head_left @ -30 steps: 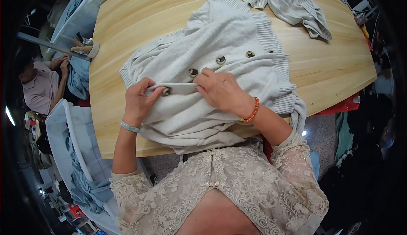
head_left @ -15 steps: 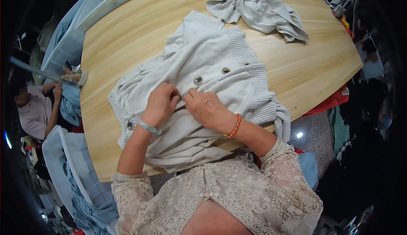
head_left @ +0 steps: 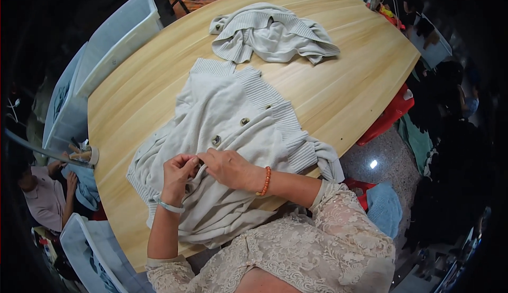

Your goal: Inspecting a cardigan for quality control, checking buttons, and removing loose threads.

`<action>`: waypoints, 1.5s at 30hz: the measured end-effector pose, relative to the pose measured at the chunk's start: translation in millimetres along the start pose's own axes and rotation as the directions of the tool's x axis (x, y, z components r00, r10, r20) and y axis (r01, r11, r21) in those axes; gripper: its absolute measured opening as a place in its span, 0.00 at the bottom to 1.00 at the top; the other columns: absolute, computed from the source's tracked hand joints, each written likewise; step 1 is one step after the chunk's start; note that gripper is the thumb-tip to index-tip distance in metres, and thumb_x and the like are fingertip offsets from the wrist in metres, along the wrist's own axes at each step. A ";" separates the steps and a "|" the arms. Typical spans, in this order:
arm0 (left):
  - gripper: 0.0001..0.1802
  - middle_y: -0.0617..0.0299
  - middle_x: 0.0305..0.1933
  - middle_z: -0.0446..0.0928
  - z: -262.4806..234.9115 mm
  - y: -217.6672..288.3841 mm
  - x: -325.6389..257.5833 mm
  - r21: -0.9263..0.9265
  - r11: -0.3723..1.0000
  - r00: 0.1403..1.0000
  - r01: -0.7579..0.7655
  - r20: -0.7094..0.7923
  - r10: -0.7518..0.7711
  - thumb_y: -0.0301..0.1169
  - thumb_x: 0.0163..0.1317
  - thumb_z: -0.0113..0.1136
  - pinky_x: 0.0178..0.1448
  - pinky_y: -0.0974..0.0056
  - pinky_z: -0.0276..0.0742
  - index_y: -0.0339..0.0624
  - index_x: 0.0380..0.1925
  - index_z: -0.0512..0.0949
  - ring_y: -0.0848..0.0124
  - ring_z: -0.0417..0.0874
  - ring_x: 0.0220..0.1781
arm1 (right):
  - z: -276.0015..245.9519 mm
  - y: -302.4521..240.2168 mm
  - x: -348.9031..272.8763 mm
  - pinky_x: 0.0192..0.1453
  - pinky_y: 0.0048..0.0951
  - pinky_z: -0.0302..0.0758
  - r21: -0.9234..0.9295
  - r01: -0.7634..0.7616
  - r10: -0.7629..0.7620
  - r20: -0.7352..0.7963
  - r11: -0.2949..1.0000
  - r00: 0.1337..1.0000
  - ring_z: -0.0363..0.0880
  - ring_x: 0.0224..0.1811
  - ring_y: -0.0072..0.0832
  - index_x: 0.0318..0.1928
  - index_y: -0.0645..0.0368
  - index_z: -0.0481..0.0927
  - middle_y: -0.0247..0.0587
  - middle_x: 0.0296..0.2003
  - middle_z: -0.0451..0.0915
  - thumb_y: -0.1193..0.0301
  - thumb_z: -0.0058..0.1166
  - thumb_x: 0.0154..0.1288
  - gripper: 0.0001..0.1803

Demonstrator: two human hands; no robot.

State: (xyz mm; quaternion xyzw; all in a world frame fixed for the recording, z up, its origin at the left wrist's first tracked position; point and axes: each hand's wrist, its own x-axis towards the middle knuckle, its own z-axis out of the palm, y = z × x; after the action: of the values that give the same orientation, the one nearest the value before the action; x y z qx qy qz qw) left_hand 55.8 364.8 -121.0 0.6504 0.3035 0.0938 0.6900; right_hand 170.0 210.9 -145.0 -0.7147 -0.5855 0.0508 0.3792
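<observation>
A cream knitted cardigan (head_left: 211, 92) with ribbed edges and dark mottled buttons lies spread and rumpled on the wooden table (head_left: 360, 76). My left hand (head_left: 179, 175), with a pale bangle at its wrist, pinches the front edge between thumb and fingers. Touching its fingertips is my right hand (head_left: 227, 168), closed on the same edge; an orange bead bracelet circles that wrist. One button (head_left: 216, 140) sits just beyond my fingers, and another button (head_left: 244, 121) lies farther up the front. Whatever is right between the fingertips is too small to make out.
A second cream knit (head_left: 280, 39) lies bunched toward the far side. White bins (head_left: 114, 44) stand along the left edge, beside a small cup of tools (head_left: 94, 155). A person (head_left: 45, 195) sits at the left. Blue knit (head_left: 383, 208) hangs by my right side.
The view has shifted, so table and cardigan sit lower and farther left. My left hand has turned, its thumb and fingertips now showing. Both hands stay close together near the same button.
</observation>
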 end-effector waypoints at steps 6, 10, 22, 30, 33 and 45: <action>0.07 0.69 0.27 0.80 -5.3 4.1 -4.7 0.008 0.997 0.992 0.071 0.102 -0.071 0.29 0.64 0.65 0.29 0.76 0.67 0.35 0.37 0.83 0.83 0.73 0.24 | -3.2 -2.1 -3.8 0.40 0.41 0.79 -0.096 0.091 -0.091 0.006 0.991 0.996 0.81 0.36 0.46 0.46 0.62 0.71 0.50 0.35 0.74 0.72 0.59 0.58 0.17; 0.11 0.64 0.38 0.83 -2.1 2.8 -25.5 0.099 0.982 0.959 -0.159 0.250 0.130 0.24 0.63 0.64 0.46 0.72 0.77 0.31 0.45 0.82 0.80 0.80 0.40 | -0.2 3.4 -5.3 0.42 0.45 0.78 0.034 0.031 -0.032 0.047 0.999 0.998 0.81 0.37 0.50 0.43 0.63 0.73 0.53 0.37 0.75 0.70 0.56 0.61 0.13; 0.11 0.71 0.31 0.77 -2.9 -11.1 -23.6 0.328 0.899 0.956 -0.289 0.145 0.255 0.20 0.65 0.53 0.35 0.76 0.65 0.34 0.45 0.81 0.85 0.70 0.32 | -7.3 18.3 2.2 0.37 0.45 0.74 0.158 0.100 -0.115 0.088 0.982 0.990 0.78 0.36 0.51 0.41 0.62 0.77 0.50 0.31 0.74 0.83 0.51 0.58 0.09; 0.10 0.70 0.30 0.77 -9.9 -15.8 -21.6 0.331 0.898 0.952 -0.291 0.191 0.238 0.20 0.65 0.54 0.33 0.75 0.64 0.35 0.42 0.82 0.84 0.68 0.30 | -16.2 15.8 2.1 0.36 0.43 0.76 0.225 0.120 -0.138 0.068 0.967 0.988 0.78 0.33 0.48 0.39 0.61 0.80 0.48 0.30 0.76 0.82 0.51 0.58 0.09; 0.08 0.69 0.29 0.77 -9.2 -23.7 -20.0 0.299 0.901 0.946 -0.315 0.172 0.273 0.20 0.65 0.55 0.34 0.75 0.66 0.35 0.42 0.82 0.84 0.69 0.31 | -19.2 15.6 2.6 0.35 0.41 0.74 0.252 0.122 -0.145 0.076 0.960 0.986 0.79 0.32 0.48 0.40 0.63 0.81 0.48 0.30 0.76 0.83 0.53 0.58 0.10; 0.06 0.69 0.30 0.78 -11.1 -15.9 -22.3 0.288 0.906 0.947 -0.311 0.177 0.268 0.24 0.64 0.59 0.37 0.75 0.70 0.34 0.39 0.81 0.84 0.72 0.32 | -24.4 10.6 4.9 0.34 0.38 0.74 0.314 0.137 -0.181 0.117 0.939 0.976 0.79 0.31 0.45 0.41 0.63 0.80 0.46 0.30 0.78 0.78 0.58 0.58 0.09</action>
State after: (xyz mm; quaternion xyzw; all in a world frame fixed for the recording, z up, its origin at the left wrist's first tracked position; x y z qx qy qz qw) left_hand 27.7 360.2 -129.2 0.7938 0.1675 0.1023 0.5757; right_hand 192.7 203.2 -132.3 -0.5924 -0.6524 0.1610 0.4443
